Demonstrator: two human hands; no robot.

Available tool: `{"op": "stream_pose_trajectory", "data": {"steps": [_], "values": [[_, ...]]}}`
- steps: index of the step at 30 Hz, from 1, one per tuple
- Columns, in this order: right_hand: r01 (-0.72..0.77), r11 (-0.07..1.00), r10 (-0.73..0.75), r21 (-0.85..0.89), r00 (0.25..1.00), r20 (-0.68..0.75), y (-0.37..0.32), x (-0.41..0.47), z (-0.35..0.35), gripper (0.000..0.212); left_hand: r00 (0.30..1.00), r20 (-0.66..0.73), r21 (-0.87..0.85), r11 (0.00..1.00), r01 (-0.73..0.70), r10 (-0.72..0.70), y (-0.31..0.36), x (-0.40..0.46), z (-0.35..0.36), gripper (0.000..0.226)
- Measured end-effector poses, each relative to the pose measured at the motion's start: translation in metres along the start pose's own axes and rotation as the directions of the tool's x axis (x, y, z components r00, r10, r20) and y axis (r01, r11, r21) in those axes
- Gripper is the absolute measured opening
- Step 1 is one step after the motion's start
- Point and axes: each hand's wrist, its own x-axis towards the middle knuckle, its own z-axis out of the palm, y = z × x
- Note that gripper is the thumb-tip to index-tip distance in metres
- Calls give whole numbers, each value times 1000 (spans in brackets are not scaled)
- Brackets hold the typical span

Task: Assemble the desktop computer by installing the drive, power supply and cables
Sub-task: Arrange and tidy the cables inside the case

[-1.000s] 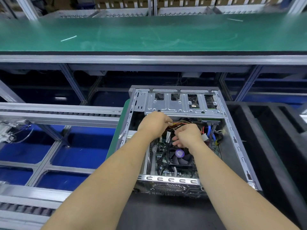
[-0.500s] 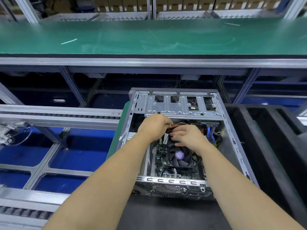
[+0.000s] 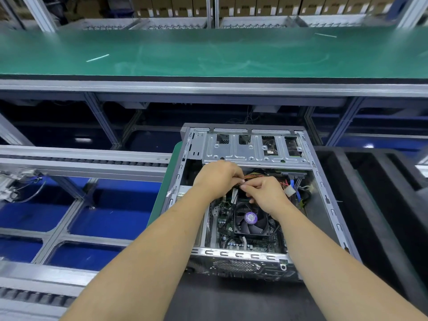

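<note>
Inside the open computer case on the dark surface, the left hand and the right hand met fingertip to fingertip, both pinching the orange-and-yellow cable bundle above the cooler fan.

Silver-grey metal computer case with little holes and slots. Orange, yellow and red cable bundle at 12 o'clock inside it. Blue cable and white plug at 3 o'clock. Black fan with a round purple sticker in its middle. Dark green board with tiny shiny dots at 9 o'clock of the fan. Black mesh grille at 6 o'clock. Green table at 12 o'clock, thin white streaks on it. Blue floor at 9 o'clock. Black foam tray at 3 o'clock. Brown boxes at the top.
</note>
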Motion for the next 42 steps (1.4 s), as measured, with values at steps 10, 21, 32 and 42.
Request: {"op": "stream_pose_trajectory", "data": {"steps": [10,21,32,42], "values": [[-67,981,83,185,993,-81,1,1,1,11,999,-12,-42,998,42,-43,0,1,0,16],[-88,942,103,324,994,-27,3,2,8,17,997,-57,-34,998,49,-51,-2,0,3,21],[-28,939,72,342,991,-116,0,3,8,12,997,-43,-67,996,67,-69,-4,2,3,22],[-25,913,72,408,992,-100,-3,-1,9,18,997,-23,-86,993,74,-77,-7,5,6,23]]}}
